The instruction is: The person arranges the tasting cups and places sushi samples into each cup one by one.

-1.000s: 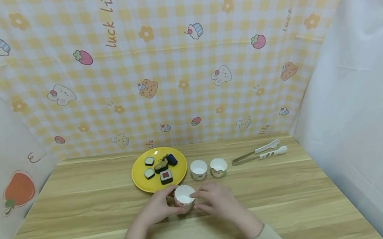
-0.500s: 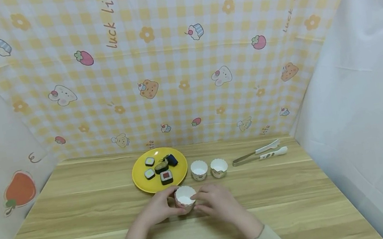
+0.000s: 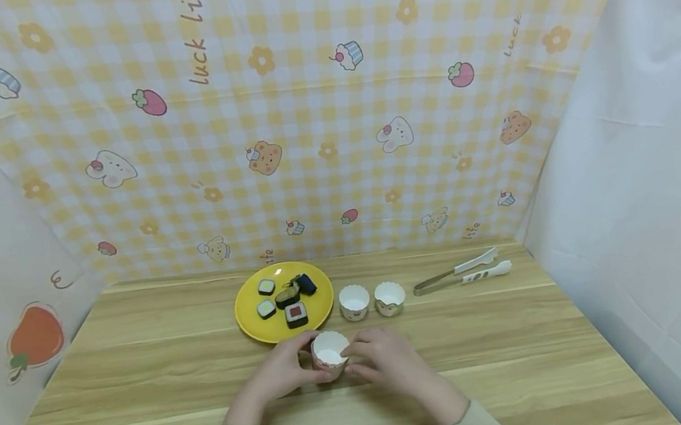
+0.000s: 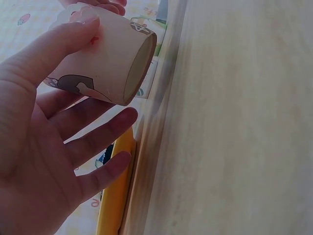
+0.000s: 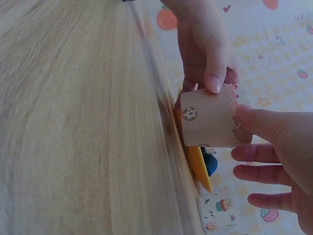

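Note:
In the head view a paper baking cup [image 3: 331, 362] with a scalloped rim and white inside is held between both hands, mouth up. My left hand [image 3: 286, 367] grips its left side between thumb and fingers. My right hand [image 3: 384, 360] pinches the rim on the opposite side, a fingertip reaching over the edge. The left wrist view shows the cup [image 4: 105, 54] raised off the table, its recessed base visible, the lower left fingers spread loose beneath. A star print marks the cup [image 5: 208, 117] in the right wrist view, where the right thumb [image 5: 257, 121] presses near the rim.
Behind the hands, a yellow plate [image 3: 252, 328] bears several sushi pieces [image 3: 295, 314]. To its right stand two more baking cups, one [image 3: 354, 304] beside the plate and another cup [image 3: 389, 300] further right. Metal tongs [image 3: 462, 271] with white tips lie at the back right.
The held cup has shifted very slightly to the right, and the right fingertip sits a touch lower at its rim. Both hands otherwise keep their grip; plate, other cups and tongs have stayed put.

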`<action>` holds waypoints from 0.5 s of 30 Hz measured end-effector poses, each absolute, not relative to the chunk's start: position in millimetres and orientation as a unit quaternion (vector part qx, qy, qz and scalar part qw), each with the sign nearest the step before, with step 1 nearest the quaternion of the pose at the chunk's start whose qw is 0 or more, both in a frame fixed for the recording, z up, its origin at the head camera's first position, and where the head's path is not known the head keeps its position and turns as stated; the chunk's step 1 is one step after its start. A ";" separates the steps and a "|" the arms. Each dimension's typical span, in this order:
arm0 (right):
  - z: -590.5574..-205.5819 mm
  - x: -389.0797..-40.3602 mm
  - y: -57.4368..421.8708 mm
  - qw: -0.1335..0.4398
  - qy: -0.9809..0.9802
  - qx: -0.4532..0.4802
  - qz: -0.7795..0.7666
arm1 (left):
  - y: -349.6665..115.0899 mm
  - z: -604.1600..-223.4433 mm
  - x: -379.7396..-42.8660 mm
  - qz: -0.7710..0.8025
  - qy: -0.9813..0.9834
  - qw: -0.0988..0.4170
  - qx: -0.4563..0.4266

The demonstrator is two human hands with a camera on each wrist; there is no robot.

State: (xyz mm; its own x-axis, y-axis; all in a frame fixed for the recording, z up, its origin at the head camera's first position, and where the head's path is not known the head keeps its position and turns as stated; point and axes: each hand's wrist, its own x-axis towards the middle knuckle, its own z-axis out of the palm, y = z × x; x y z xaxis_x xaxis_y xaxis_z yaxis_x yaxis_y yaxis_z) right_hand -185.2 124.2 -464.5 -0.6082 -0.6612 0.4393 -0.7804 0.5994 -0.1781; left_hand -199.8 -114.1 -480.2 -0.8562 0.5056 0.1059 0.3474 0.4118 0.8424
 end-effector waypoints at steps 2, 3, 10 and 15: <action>-464.0 -184.8 124.1 0.165 -0.880 0.408 0.177 | -114.0 -480.0 -199.9 0.480 0.835 0.084 0.255; -463.8 -184.6 124.0 0.164 -0.882 0.406 0.176 | -114.0 -480.0 -199.9 0.480 0.835 0.085 0.256; -464.4 -184.7 123.9 0.177 -0.877 0.409 0.177 | -114.2 -481.4 -200.2 0.483 0.832 0.085 0.259; -465.2 -185.2 124.1 0.188 -0.873 0.414 0.178 | -114.2 -481.4 -200.7 0.480 0.833 0.085 0.260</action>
State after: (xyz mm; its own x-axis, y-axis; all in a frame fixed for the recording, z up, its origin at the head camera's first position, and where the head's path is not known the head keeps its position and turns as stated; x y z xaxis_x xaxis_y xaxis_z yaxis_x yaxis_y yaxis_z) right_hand -185.2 124.1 -465.2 -0.5870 -0.6552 0.4755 -0.7893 0.5939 -0.1558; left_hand -200.7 -114.2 -481.4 -0.8498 0.5159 0.1078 0.3520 0.4034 0.8446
